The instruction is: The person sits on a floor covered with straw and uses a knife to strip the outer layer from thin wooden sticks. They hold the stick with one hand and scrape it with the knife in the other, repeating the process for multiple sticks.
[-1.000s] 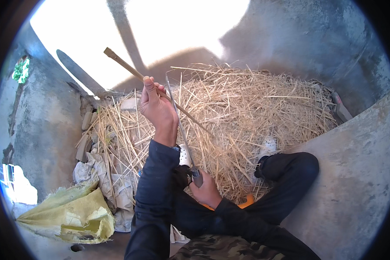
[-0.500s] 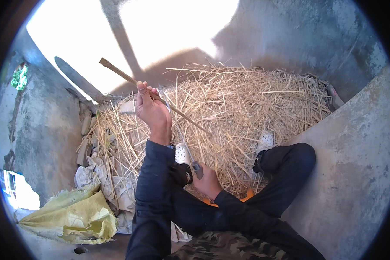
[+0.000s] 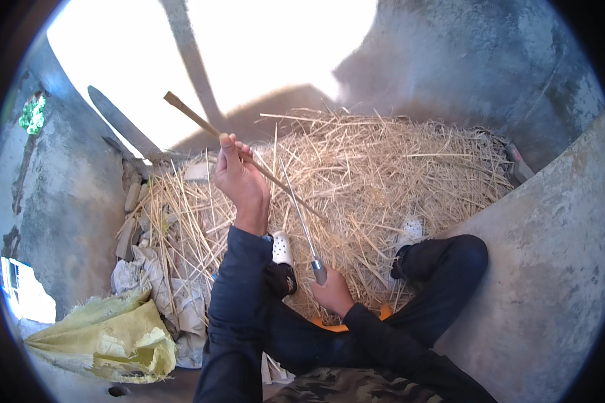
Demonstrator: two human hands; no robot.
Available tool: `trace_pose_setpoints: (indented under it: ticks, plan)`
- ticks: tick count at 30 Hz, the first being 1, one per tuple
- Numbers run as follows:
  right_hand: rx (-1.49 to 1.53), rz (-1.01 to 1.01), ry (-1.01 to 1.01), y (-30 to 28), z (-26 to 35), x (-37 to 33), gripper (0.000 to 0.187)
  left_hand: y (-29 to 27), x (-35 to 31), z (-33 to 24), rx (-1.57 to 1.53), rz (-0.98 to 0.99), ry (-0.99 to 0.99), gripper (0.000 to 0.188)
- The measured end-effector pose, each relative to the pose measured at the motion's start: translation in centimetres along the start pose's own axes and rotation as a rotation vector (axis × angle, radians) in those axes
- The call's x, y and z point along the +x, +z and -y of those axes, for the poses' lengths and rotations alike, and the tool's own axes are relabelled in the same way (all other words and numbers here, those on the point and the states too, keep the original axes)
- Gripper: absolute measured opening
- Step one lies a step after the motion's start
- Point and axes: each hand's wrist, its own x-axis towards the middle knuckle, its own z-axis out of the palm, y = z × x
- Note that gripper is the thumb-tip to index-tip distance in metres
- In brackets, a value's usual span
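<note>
My left hand [image 3: 243, 185] is closed around a thin bamboo strip [image 3: 193, 117], raised and slanting from upper left down to the right over the straw. In my right hand [image 3: 334, 293] is the handle of a long, narrow-bladed knife [image 3: 305, 228]. Its blade points up and away from me, the tip close to the strip just right of my left hand. Whether blade and strip touch I cannot tell. Beneath both lies a wide heap of dry straw-like shavings [image 3: 383, 164].
My feet in white clogs [image 3: 282, 248] rest among the shavings. A torn yellow sack [image 3: 107, 339] lies at the lower left beside crumpled pale sheeting [image 3: 181, 302]. Something orange [image 3: 333, 327] is under me. Concrete walls [image 3: 531, 282] stand close at both sides and ahead.
My right hand has shifted slightly right and down, and the knife blade has swung to the right of my left hand. The left hand and strip appear slightly lower and farther right.
</note>
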Motion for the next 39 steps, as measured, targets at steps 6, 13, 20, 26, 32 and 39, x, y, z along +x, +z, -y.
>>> trace_pose_setpoints:
  ticks: [6,13,20,26,32,39]
  plan:
    - [0.058,0.015,0.066,0.3,-2.1,0.7,0.032,0.8,-0.2,0.5,0.013,0.01,0.018,0.026]
    - [0.037,0.026,-0.098,-0.2,-2.1,-1.3,0.03,0.9,0.0,0.5,-0.011,-0.012,0.004,0.025]
    - [-0.337,0.256,0.417,-3.0,-16.0,3.2,0.025,-0.2,1.2,-0.3,-0.017,-0.048,0.06,0.023]
    - [-0.152,0.264,0.449,-4.2,-16.2,1.6,0.021,-0.2,2.3,-2.2,-0.03,-0.173,0.119,0.023]
    - [-0.093,0.096,0.322,-4.7,-12.8,1.7,0.01,-1.6,3.4,-13.3,-0.036,-0.141,0.326,0.019]
    - [0.094,0.137,0.586,-4.6,-16.8,2.6,0.01,-11.7,3.6,-31.3,-0.034,-0.389,0.864,0.023]
